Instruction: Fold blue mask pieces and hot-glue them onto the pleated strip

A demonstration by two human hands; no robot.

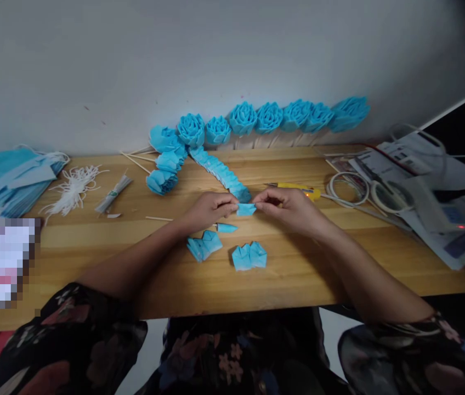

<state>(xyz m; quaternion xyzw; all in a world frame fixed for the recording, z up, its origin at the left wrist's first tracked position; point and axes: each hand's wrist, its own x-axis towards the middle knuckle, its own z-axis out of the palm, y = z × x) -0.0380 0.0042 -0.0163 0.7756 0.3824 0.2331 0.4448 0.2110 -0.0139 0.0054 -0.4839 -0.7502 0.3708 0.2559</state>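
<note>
Between the fingertips of my left hand (218,209) and my right hand (285,207) is a small folded blue petal strip (246,209), pinched at both ends. Right behind it, a row of overlapping blue folded pieces (222,173) runs back toward the flowers. Under my left wrist lies a thin stick (158,219), and a blue bud-like tip (227,227) shows just beyond that hand. Two wider folded blue pieces, one at the left (204,245) and one at the right (249,256), rest in front of my hands. Beside my right hand is a yellow tool (310,192) with a thin pointed tip.
Several blue flowers (269,117) on sticks line the wall. At the left are stacked blue face masks (14,178), a heap of white cords (74,189) and a bundle of thin strips (113,193). Tape rolls (392,196), cables and papers crowd the right side of the wooden table (298,280).
</note>
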